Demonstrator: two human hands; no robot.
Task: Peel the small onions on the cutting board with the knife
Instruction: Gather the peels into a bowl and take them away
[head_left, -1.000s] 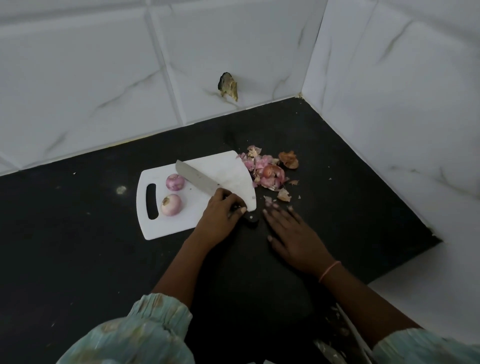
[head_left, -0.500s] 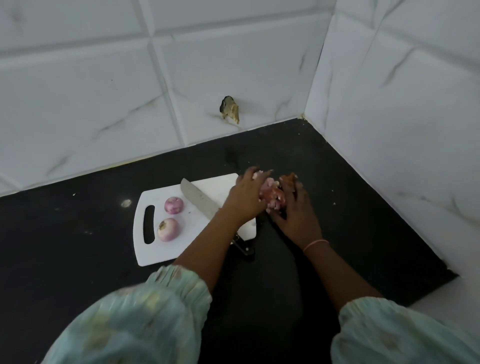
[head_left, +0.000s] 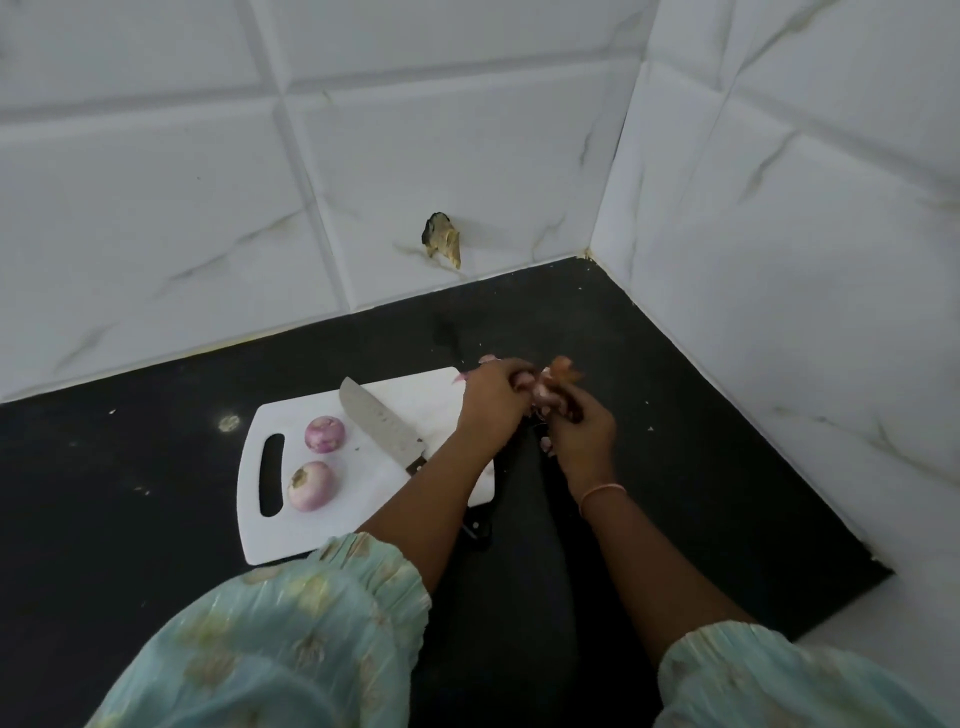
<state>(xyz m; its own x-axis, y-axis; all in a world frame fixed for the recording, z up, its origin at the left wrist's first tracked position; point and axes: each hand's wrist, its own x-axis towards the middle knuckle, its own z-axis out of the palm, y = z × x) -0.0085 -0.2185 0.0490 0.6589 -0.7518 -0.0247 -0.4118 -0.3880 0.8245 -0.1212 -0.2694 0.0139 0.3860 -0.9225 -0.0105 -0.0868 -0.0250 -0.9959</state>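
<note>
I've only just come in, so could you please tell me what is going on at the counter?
A person is clearing up onion skins. Both hands, left and right, are gathering the skins just off the board's right edge. The knife lies unheld on the board, its handle passing under the left forearm. Two peeled onions, one behind the other, sit near the board's handle slot.
</note>
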